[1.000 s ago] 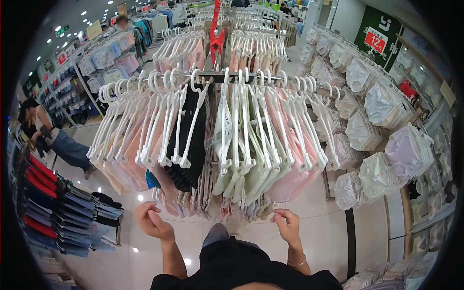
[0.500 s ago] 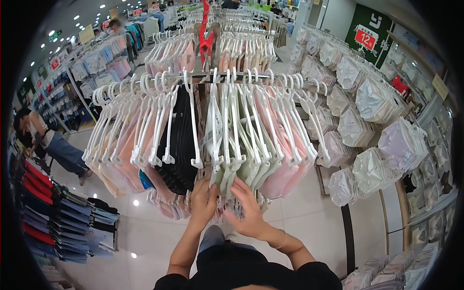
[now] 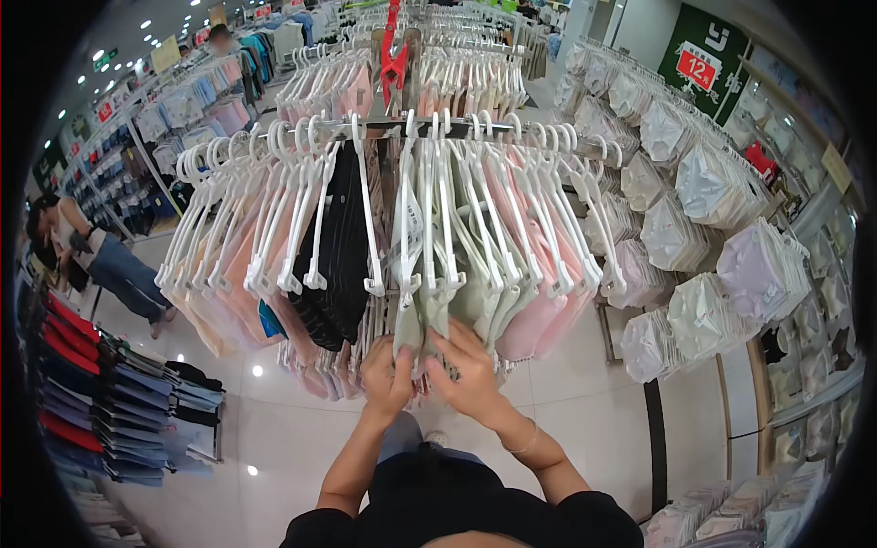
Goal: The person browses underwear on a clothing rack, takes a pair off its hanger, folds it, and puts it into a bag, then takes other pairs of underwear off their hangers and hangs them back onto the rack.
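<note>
A pale green garment (image 3: pixel 412 315) hangs among several like it from white plastic hangers. My left hand (image 3: pixel 387 376) is at its lower edge, thumb in front and fingers curled behind the cloth. Just to the right, my right hand (image 3: pixel 468 370) pinches the lower part of the green cloth between thumb and fingers. A black striped garment (image 3: pixel 336 265) hangs left of my hands, and pink garments (image 3: pixel 525 315) hang to the right. The fingertips are partly hidden by cloth.
A metal rail (image 3: pixel 384 131) carries the hangers, with a red clip (image 3: pixel 394 68) above it. Packs of light underwear (image 3: pixel 703 315) hang on the right. Folded dark and red clothes (image 3: pixel 114 402) hang at lower left. Another person (image 3: pixel 110 265) stands at far left.
My right hand has moved in from spread fingers to a grip on the green cloth. My left hand stays at the garment's lower edge. The view has shifted slightly.
</note>
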A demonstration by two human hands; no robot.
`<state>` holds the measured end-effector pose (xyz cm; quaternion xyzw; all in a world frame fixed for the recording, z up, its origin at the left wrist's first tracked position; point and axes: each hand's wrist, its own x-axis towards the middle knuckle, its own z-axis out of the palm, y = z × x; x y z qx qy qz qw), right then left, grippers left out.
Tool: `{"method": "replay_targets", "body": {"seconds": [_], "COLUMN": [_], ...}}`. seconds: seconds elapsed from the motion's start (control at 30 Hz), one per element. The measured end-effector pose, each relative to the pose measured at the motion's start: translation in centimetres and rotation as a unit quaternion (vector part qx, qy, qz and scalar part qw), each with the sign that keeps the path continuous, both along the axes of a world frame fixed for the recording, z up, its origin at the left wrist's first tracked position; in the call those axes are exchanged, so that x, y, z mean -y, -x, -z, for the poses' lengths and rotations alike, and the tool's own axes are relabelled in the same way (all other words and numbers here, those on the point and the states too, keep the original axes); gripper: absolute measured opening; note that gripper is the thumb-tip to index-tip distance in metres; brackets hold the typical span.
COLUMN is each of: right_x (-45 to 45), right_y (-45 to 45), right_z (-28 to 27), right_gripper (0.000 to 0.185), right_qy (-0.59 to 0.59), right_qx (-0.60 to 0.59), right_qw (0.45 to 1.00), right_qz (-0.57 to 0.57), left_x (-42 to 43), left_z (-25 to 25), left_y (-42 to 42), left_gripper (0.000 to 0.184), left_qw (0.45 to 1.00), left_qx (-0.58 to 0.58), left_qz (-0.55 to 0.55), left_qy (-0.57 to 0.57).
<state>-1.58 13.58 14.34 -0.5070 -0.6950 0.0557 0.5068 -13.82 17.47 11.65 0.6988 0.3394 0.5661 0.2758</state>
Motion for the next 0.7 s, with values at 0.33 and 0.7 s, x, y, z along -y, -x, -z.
{"method": "replay_targets", "body": {"seconds": [0.33, 0.7], "right_x": [1.9, 1.7], "right_y": [-1.1, -1.3], "right_z": [0.4, 1.4], "right_gripper": [0.024, 0.021], "right_qy": [-0.025, -0.093], "right_qx": [-0.08, -0.116], "right_qw": [0.996, 0.986], "right_qz": [-0.005, 0.078], "left_x": [0.4, -0.1], "left_z": [1.2, 0.8], "left_y": [-1.3, -0.8], "left_gripper": [0.034, 0.007], "left_qw": [0.99, 0.991], "left_qx": [-0.039, -0.042], "left_qz": [0.097, 0.126], "left_qy": [0.096, -0.018]}}
